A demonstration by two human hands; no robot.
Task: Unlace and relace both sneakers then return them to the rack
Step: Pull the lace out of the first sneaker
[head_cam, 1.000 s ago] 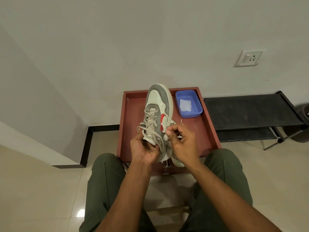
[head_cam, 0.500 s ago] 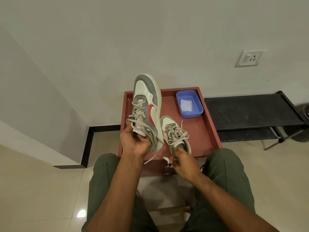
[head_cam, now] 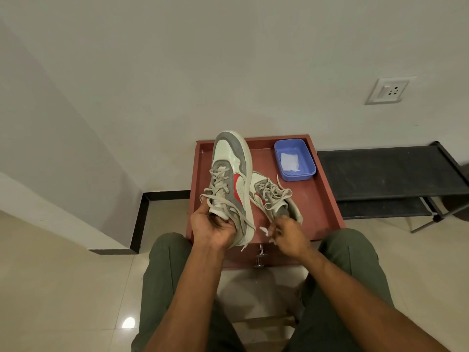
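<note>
We held the white-and-grey leather sneaker with the red swoosh (head_cam: pixel 229 184) in our left hand (head_cam: pixel 212 228), its heel cupped in the palm and the fingers (head_cam: pixel 223 222) curled round the back of the collar, toe pointing up and away from us. Its beige flat laces (head_cam: pixel 218 191) were threaded through the eyelets, with loose ends hanging down past the heel.

The second matching sneaker (head_cam: pixel 275 199) lay on the reddish-brown tray-like counter (head_cam: pixel 322 199), just beside the held one, its laces also threaded and loosely splayed. Our right hand (head_cam: pixel 289 233) hovered at that shoe's heel, its fingers (head_cam: pixel 276 224) pinching a small crumpled white scrap (head_cam: pixel 265 231) (paper or tissue, we could not tell which).

At the far right corner of the counter sat a blue plastic rectangular tub (head_cam: pixel 308 158) with a white folded cloth (head_cam: pixel 289 161) inside. To the right stood the black low metal shoe rack (head_cam: pixel 390 171), against the pale wall that carried a white wall socket (head_cam: pixel 387 90).
</note>
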